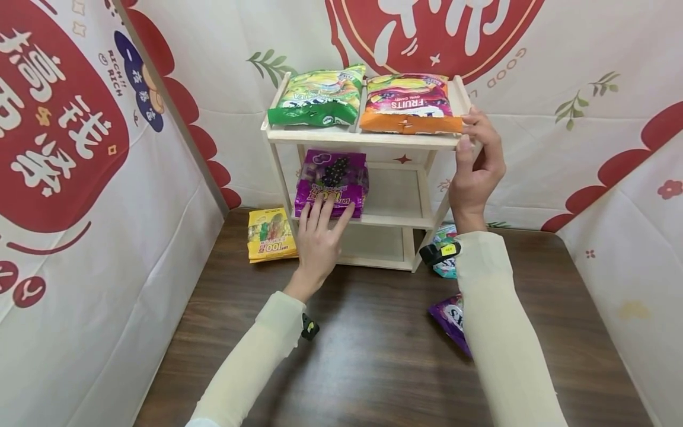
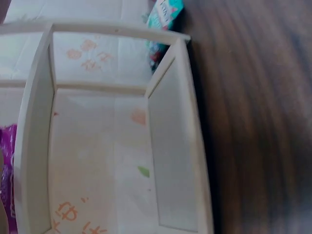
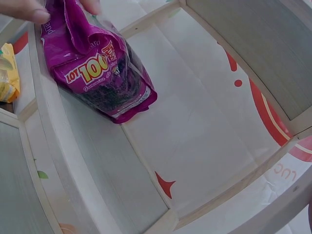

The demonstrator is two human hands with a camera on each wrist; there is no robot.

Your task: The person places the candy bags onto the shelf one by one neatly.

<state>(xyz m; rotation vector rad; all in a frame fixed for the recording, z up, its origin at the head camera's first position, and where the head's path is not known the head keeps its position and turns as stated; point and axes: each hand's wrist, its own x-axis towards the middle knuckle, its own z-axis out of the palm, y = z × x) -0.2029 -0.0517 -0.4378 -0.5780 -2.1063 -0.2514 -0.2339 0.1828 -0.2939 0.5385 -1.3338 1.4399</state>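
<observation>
A purple gummy candy bag (image 1: pixel 338 172) sits at the left of the middle tier of a small wooden shelf (image 1: pixel 395 222). My left hand (image 1: pixel 318 243) touches the bag's lower front with spread, fairly straight fingers. From the right wrist side, those fingertips (image 3: pixel 29 10) show at the bag's folded end, and the purple bag (image 3: pixel 97 68) leans partly past the tier's inner edge. At the shelf's top right corner, my right hand (image 1: pixel 480 169) grips the frame, thumb at the front. Beside it on the top tier lie an orange-edged fruit candy bag (image 1: pixel 408 104) and a green candy bag (image 1: pixel 317 98).
A yellow gummy bag (image 1: pixel 271 234) is on the brown table (image 1: pixel 363 356) left of the shelf. To the right are a teal bag (image 1: pixel 445 267), partly behind the wrist, and a purple candy bag (image 1: pixel 450 323), partly under the sleeve. Printed cloth walls (image 1: pixel 533 148) surround the table.
</observation>
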